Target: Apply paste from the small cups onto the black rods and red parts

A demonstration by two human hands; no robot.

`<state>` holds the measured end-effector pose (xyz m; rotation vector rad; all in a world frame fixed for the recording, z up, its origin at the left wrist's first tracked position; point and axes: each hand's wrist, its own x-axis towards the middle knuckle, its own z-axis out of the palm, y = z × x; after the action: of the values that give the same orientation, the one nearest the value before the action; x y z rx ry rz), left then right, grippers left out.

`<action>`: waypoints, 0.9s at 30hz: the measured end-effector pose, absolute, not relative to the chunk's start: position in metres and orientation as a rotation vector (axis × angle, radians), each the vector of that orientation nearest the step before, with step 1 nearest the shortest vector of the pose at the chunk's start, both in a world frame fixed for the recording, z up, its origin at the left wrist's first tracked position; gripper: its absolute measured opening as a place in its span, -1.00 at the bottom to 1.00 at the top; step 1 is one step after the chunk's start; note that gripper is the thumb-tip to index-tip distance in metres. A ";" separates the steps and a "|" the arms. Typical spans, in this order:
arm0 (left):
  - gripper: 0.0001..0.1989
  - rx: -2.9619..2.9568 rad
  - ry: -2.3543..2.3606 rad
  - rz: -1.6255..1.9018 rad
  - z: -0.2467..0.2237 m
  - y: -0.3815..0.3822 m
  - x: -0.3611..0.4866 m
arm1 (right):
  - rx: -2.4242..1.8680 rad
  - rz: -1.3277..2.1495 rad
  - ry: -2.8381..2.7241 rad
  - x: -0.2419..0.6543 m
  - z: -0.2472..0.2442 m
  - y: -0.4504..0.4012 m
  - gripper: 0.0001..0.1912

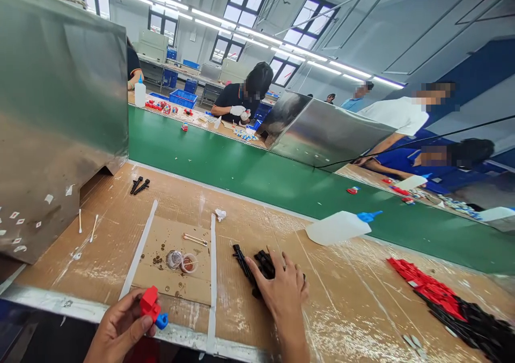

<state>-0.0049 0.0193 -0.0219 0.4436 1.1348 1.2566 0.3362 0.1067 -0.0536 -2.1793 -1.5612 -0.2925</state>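
My fingers [139,320] on the left hand [120,328] are curled shut around a small red plastic block with a blue round piece at its lower end [152,306], held just over the near edge of the table [354,320], towards its left corner. Just beyond it, on a taped-down square of brown cardboard [177,261], lie two small clear round cups [182,261] and a pair of thin wooden sticks [195,239].

To the right, my right hand [284,290] lies palm down with fingers spread, pressing on a loose heap of small black plastic parts [253,264]; I cannot tell whether it has pinched any one of them. That heap is the nearer supply for the right hand, directly under its fingertips, and it lies to the right of the red block and farther from the near edge, the cardboard between them. The longer black pieces run roughly from the far left to the near right.

Farther right, a white squeeze bottle with a blue nozzle [338,226] lies on its side near the far edge, nozzle pointing right. At the right end sits a pile of red and black plastic strips [438,293].
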 end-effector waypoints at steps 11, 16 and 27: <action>-0.62 0.490 1.079 1.247 -0.017 0.021 0.000 | -1.984 -0.219 -1.631 0.320 -0.046 0.092 -0.16; -0.63 0.469 1.057 1.241 -0.010 0.023 0.002 | -1.546 0.273 -1.656 0.245 -0.013 0.075 -0.67; -0.72 0.510 0.901 1.269 -0.010 0.025 -0.003 | -1.485 0.427 -1.715 0.197 -0.013 0.086 -0.77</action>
<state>-0.0029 0.0251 -0.0100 0.5103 0.9013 1.2693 0.1974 0.0864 -0.0133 -1.4853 -1.7147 0.4270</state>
